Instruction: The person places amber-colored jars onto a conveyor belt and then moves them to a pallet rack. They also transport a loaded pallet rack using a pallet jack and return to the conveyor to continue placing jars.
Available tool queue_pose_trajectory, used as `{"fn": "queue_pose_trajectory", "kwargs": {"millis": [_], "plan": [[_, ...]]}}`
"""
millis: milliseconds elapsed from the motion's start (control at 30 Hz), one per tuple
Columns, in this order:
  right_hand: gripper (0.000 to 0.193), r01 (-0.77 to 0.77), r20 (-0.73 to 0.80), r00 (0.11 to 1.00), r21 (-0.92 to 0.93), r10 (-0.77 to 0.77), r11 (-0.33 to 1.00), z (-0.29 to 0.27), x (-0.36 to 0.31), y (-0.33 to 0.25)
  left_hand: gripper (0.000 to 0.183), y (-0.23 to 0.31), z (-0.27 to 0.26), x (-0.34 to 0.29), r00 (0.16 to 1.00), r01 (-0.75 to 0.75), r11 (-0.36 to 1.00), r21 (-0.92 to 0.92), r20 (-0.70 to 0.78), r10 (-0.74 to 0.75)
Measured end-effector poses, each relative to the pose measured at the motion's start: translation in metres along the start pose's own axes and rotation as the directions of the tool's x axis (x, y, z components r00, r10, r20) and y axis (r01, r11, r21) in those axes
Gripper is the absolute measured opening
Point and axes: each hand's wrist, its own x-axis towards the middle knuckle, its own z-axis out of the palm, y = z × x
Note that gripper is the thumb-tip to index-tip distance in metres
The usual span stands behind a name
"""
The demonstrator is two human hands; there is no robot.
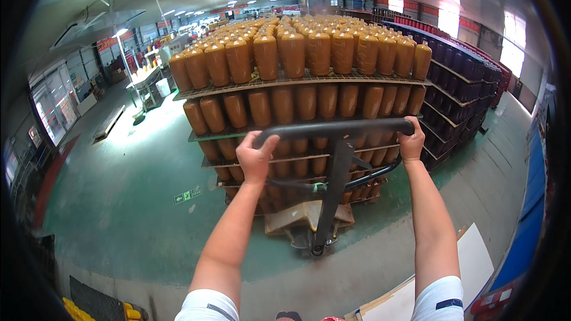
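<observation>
Both my arms reach forward to the black handle [339, 128] of a pallet jack. My left hand [256, 156] is wrapped round the handle's left end, its thumb on the near side. Round the right end closes my right hand [412, 138]. From the bar, a dark shaft [333, 196] runs down to the jack's worn pale body [304, 216] near the floor. Right behind it stands a tall stack of amber-brown bottles [292, 54] in several layers, with flat boards [309, 79] between them. The lowest layers are partly hidden by the handle and jack.
Another stack, of dark purple bottles [455, 62], stands close on the right. White boards [476, 255] lie at my lower right. Over on the left are a lit worktable [143, 77], a flat pallet [109, 123] and a green floor sign [188, 196]. Black and yellow items [101, 300] sit lower left.
</observation>
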Motion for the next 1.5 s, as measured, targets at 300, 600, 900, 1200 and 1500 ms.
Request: {"fn": "queue_pose_trajectory", "kwargs": {"millis": [300, 600, 900, 1200, 1500], "plan": [[0.03, -0.091, 0.024, 0.996, -0.018, 0.091, 0.996, 0.041, 0.027, 0.005, 0.035, 0.015, -0.011, 0.03, 0.988, 0.08, 0.996, 0.049, 0.129, -0.086], [0.03, -0.134, 0.117, 0.987, 0.256, 0.107, 0.957, 0.005, 0.046, 0.006, 0.035, 0.071, 0.029, 0.081, 0.667, 0.162, 0.932, 0.325, 0.66, -0.346], [0.021, -0.042, 0.088, 0.996, 0.232, 0.022, 0.972, -0.046, 0.054, 0.002, 0.042, 0.152, 0.142, 0.084, 0.135, 0.011, 0.662, 0.749, 0.655, -0.744], [0.033, -0.184, 0.213, 0.971, 0.391, 0.106, 0.902, -0.038, -0.03, -0.057, 0.034, 0.136, 0.057, 0.1, -0.005, -0.123, 0.733, 0.669, 0.738, -0.675], [0.037, -0.266, -0.427, 0.811, 0.343, 0.401, 0.901, 0.138, -0.079, -0.111, 0.05, -0.019, -0.02, 0.295, -0.298, -0.414, 0.904, 0.104, 0.923, -0.242]]}}
